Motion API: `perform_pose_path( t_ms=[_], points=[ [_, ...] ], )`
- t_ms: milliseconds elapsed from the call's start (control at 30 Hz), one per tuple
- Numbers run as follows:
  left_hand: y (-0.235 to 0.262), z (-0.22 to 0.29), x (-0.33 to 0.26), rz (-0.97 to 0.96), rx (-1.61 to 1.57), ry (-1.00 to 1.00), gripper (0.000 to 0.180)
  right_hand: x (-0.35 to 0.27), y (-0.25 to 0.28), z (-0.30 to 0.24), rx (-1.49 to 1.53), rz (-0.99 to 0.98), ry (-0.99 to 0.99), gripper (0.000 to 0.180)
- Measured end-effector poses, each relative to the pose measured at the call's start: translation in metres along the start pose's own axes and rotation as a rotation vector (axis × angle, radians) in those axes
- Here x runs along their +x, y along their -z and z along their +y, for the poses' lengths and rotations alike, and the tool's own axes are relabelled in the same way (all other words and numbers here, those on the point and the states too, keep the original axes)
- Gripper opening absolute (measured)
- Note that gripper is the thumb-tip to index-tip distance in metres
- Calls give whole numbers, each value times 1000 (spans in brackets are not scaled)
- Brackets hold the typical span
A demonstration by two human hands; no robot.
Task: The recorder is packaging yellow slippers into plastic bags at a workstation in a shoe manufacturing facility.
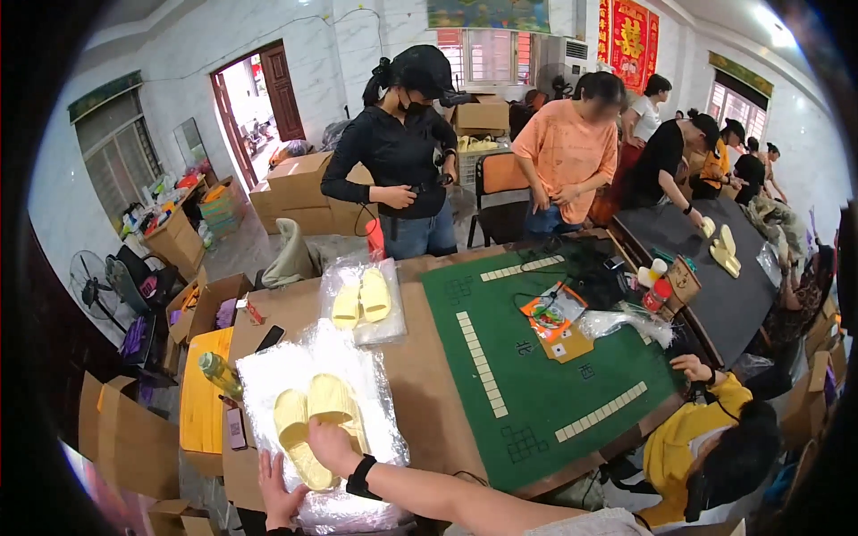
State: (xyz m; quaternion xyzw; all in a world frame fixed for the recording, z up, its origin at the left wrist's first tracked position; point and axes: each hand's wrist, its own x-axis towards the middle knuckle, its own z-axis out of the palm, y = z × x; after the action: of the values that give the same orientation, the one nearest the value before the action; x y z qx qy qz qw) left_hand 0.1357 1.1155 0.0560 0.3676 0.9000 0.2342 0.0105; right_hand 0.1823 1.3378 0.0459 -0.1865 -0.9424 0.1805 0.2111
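A pair of pale yellow slippers (329, 399) lies on a stack of clear plastic bags (259, 375) at the near left of the table. My right hand (333, 448) reaches across them, fingers curled and closed on one slipper; the fingertips are partly hidden. By the stack's lower left edge, my left hand (279, 494) is open, its fingers apart, touching or just beside the plastic. Beyond the stack, a second yellow pair (362, 299) rests on its own clear bag (389, 330).
A green mat (456, 429) covers the table's right side, with an orange packet (554, 308) on it. A bottle (220, 375) and phone (236, 429) stand left of the stack. Cardboard boxes (134, 438) flank the table; co-workers stand opposite, one in yellow (688, 447) sits right.
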Motion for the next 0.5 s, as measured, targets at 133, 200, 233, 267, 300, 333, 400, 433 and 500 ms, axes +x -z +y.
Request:
perform_pose_path(
  t_ms=[133,200,233,267,300,333,400,433,500],
  points=[
    [1,7,2,-33,36,22,98,1,-2,4,35,-9,0,34],
    [-1,5,1,-12,20,-10,95,1,-2,2,-22,-12,-5,31],
    [0,3,1,-11,23,-11,95,1,-3,2,-19,-10,-4,31],
    [-1,3,0,-18,40,-9,96,-1,-3,3,13,18,2,29],
    [-2,4,1,-24,55,-7,98,-1,-3,5,45,45,8,27],
    [-2,4,2,-25,54,-8,98,-1,-4,5,43,46,6,27],
    [-3,1,4,-22,48,-19,99,1,-2,5,29,48,-6,24],
    [-4,1,2,-21,46,-20,99,0,-1,5,27,49,-6,24],
    [-1,-1,-1,-4,44,-27,94,0,3,2,-21,7,35,19]
  ],
)
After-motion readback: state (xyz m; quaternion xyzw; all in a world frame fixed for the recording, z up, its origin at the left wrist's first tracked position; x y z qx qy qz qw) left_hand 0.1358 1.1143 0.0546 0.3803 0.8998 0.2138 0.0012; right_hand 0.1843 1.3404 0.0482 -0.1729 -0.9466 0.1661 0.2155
